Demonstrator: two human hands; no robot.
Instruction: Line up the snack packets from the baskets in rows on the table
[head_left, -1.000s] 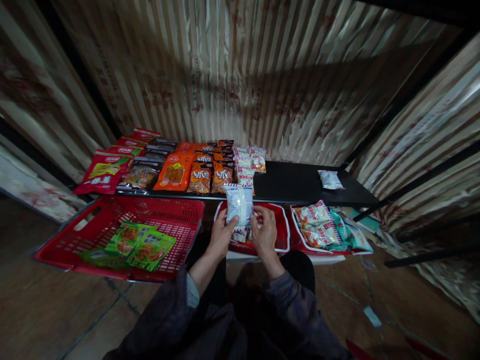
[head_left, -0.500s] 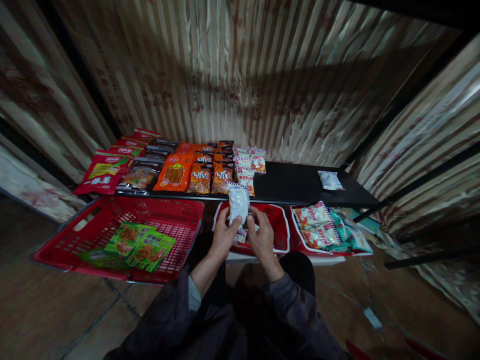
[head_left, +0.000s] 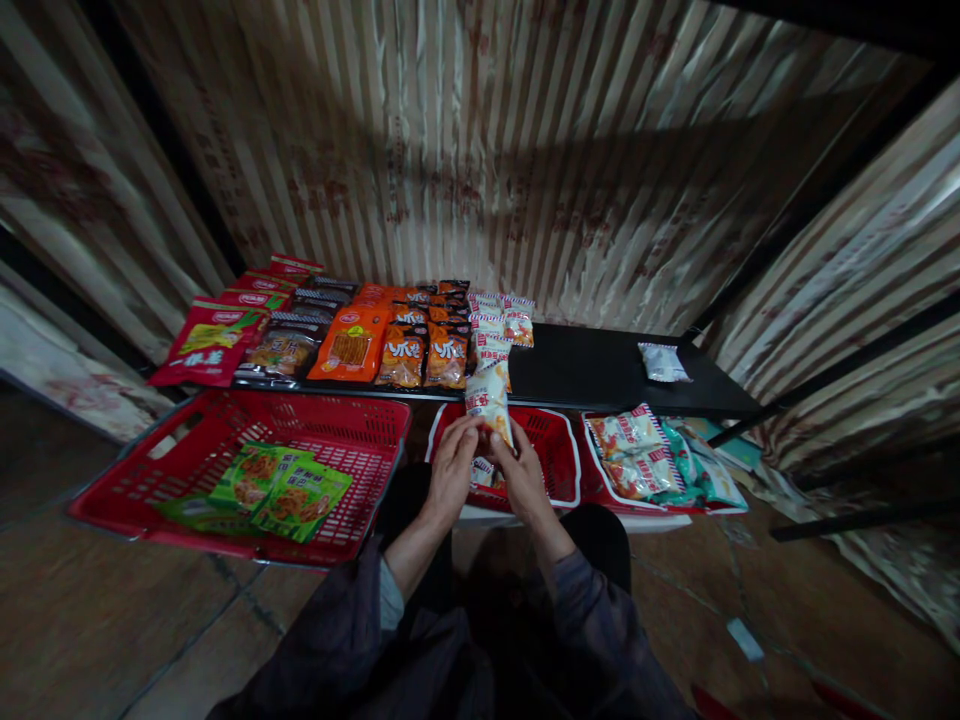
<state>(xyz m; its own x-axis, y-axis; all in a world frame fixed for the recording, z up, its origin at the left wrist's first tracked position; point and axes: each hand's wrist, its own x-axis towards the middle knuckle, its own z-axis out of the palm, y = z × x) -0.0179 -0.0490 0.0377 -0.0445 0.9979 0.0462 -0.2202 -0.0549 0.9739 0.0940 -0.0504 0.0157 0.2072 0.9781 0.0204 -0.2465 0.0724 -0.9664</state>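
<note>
A white and orange snack bag (head_left: 489,400), its printed front facing up, is held by its lower end between my two hands. My left hand (head_left: 450,465) has its fingers closed at the bag's lower left corner. On the lower right, my right hand (head_left: 523,482) pinches the bag with the thumb on top. Just beyond it, matching snack bags (head_left: 491,345) stand in a row on the black shelf (head_left: 577,365). Beneath my hands is a red basket (head_left: 562,450) with a white rim, holding more packets partly hidden by my fingers.
Orange snack bags (head_left: 349,345), dark packets (head_left: 279,348) and red bags (head_left: 206,340) fill the shelf's left part. A lone silvery packet (head_left: 663,362) lies right. Green packets (head_left: 300,495) lie in a large red basket (head_left: 367,430); another basket (head_left: 596,475) holds white and teal bags.
The snack bag has been turned over, from its pale back to its printed front. Both hands have shifted slightly and still hold its lower end.
</note>
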